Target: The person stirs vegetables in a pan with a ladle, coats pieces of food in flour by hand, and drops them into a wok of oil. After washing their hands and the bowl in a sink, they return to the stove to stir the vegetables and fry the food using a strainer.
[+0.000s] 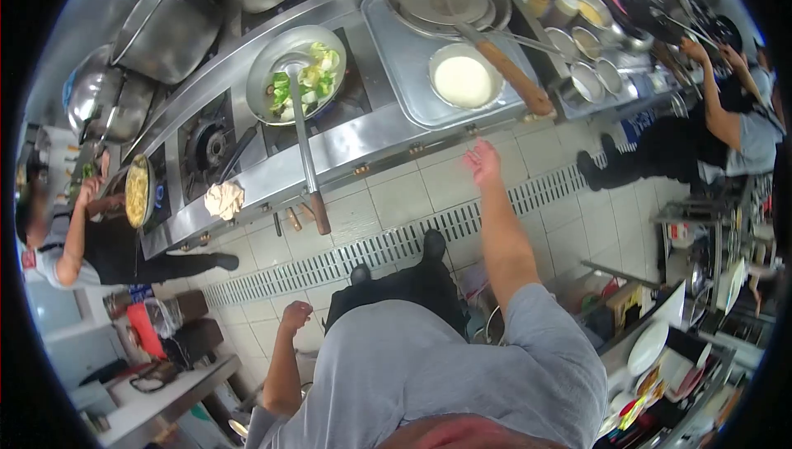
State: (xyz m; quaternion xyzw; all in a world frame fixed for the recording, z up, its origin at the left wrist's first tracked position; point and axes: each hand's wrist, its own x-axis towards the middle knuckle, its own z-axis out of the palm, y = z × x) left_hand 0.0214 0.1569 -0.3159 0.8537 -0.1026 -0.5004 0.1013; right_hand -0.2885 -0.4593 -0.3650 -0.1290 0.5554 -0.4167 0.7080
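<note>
My right hand (483, 163) reaches out just short of the stove's front edge, near a tray (396, 53); its fingers are spread and nothing is in them. On that tray stands a bowl of creamy white liquid (464, 81). My left hand (296, 315) hangs low beside my body, its fingers curled; whether it holds anything is hidden. A pan (262, 67) with chopped green vegetables (317, 80) sits on the stove, and a long-handled ladle (304, 139) rests in it, its handle jutting over the front edge.
A crumpled cloth (223, 200) lies by an unused burner (208, 144). Large pots (169, 28) stand at the back left. One person (62, 243) works at the far left with a pan (139, 191), another (734, 131) at the far right. A wooden handle (511, 73) crosses the tray's right side.
</note>
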